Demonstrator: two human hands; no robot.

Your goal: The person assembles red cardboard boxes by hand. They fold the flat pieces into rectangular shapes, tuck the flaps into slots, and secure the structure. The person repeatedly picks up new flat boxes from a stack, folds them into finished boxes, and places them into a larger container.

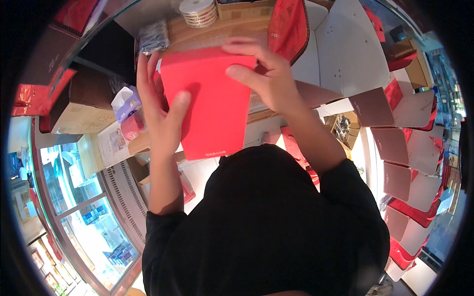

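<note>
A bright red cardboard box [212,111] is held up in front of my body, above the near side of the wooden desk. Its broad smooth face shows, with a fold along the far edge and small pale print at the near edge. My left hand [160,106] grips its left side, thumb lying on the face and fingers behind the edge. At the far right corner my right hand [264,74] holds on, thumb on the face and fingers over the far edge. The underside is hidden.
On the desk [242,24] stand ribbon spools [197,11] and a plastic-wrapped bundle [154,37]. A purple tissue pack [126,103] lies left, beside a brown carton [86,101]. Open red and white boxes [348,44] crowd the right, with several more stacked [412,148] further right.
</note>
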